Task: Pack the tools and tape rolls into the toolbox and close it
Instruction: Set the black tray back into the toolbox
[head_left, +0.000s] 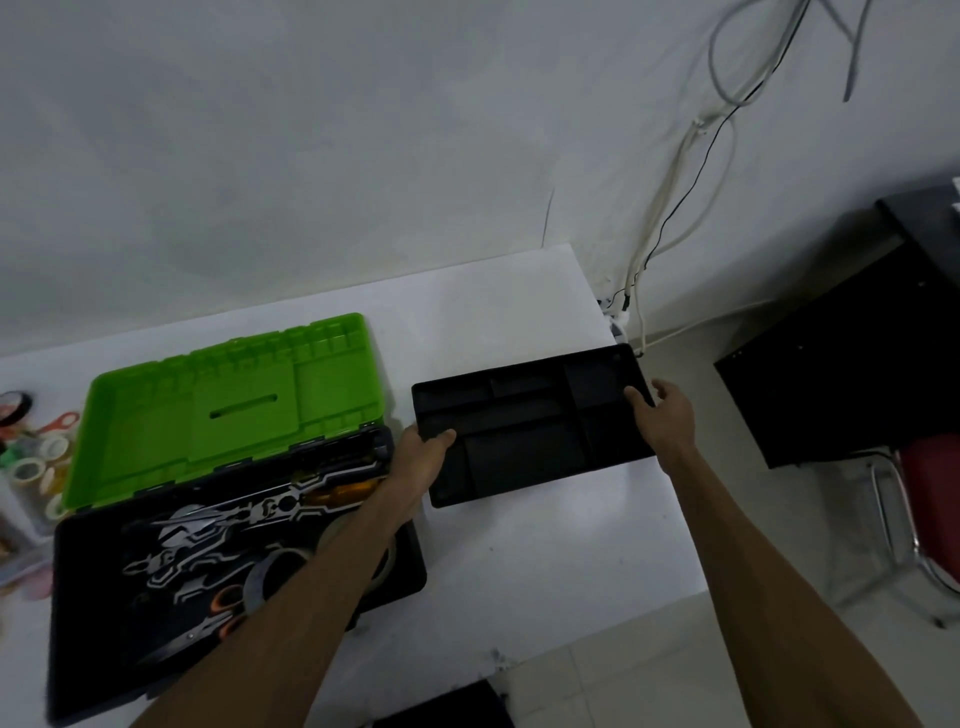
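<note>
At the far left of the white desk (519, 312), loose tape rolls (39, 462) sit in a clear container. The toolbox (104, 597) stands open, green lid (218, 405) tipped back, with scissors (208, 623) and tape inside. To its right, the left hand (421, 462) and right hand (670, 415) each keep a grip on one end of the black tray (524, 441).

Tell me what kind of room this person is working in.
Probably a plain office or home workroom, not a proper workshop. A white table stands against a bare wall with loose cables running down it, the floor is tiled, and a red chair sits beside a dark cabinet.
</note>
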